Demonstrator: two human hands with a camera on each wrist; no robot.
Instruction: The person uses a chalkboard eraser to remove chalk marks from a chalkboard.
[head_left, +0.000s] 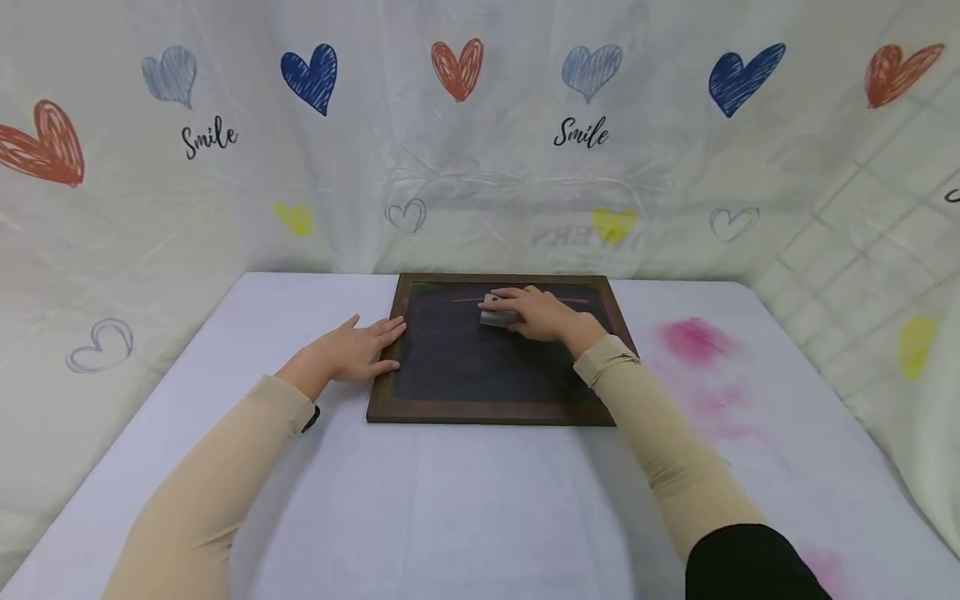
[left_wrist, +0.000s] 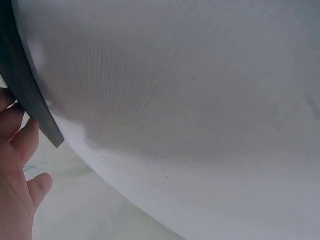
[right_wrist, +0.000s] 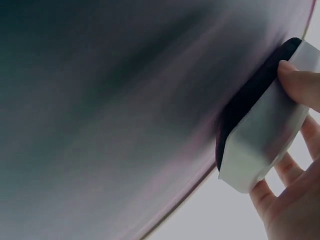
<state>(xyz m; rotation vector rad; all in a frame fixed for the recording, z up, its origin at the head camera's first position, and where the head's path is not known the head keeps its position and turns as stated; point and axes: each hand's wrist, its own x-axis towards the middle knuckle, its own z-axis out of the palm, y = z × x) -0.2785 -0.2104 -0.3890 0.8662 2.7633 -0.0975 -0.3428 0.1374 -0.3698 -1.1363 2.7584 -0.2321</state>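
Note:
A chalkboard (head_left: 450, 367) in a brown wooden frame lies flat on the white table. My right hand (head_left: 543, 315) grips a chalkboard eraser (head_left: 498, 317) over the upper part of the board. In the right wrist view the eraser (right_wrist: 265, 125) has a pale body, and its dark felt pad is against the smeared board surface (right_wrist: 125, 115). A thin pink chalk line (head_left: 573, 300) runs along the board's upper part, partly hidden by the hand. With fingers spread, my left hand (head_left: 348, 350) rests on the frame's left edge, seen also in the left wrist view by the frame (left_wrist: 30, 85).
Pink chalk smudges (head_left: 697, 342) mark the white tabletop (head_left: 480, 500) right of the board. A white curtain (head_left: 510, 158) printed with hearts and "Smile" hangs behind the table and along its sides.

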